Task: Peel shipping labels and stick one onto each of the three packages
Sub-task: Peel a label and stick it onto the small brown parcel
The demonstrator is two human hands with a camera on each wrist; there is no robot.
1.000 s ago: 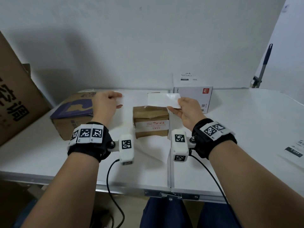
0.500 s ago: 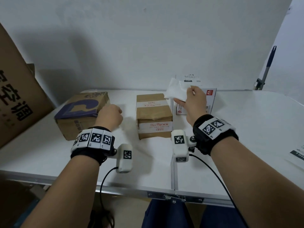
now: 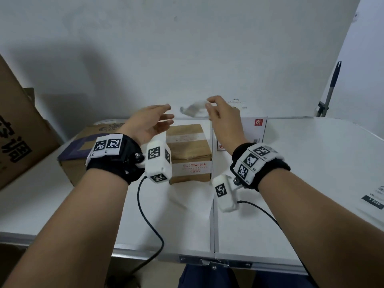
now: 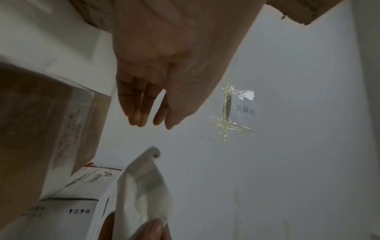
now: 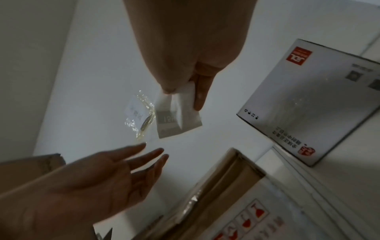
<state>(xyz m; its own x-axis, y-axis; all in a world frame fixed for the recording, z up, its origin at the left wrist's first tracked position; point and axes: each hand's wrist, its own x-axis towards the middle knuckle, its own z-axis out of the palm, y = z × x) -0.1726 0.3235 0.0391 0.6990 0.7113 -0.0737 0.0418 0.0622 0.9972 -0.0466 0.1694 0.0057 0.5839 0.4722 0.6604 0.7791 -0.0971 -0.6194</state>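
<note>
Near edge: white folding surface [image 3: 311,183], both forearms raised above it. Printed white label sheet [image 3: 374,201] lies at its right edge. Left hand [image 3: 145,125] held up in the air, fingers [image 5: 144,155] straight and spread, holding nothing, tips near the label but apart from it. Right hand [image 3: 223,119] pinches a curled white shipping label [image 3: 192,109] between thumb and fingers [image 5: 200,91], up in the air above the packages. Below: brown taped cardboard box [image 3: 188,152] in the middle, brown box with purple print [image 3: 83,148] on the left, white box with red logo [image 3: 254,129] on the right. Far: white wall [image 3: 187,48] with a taped paper note [image 4: 236,113].
</note>
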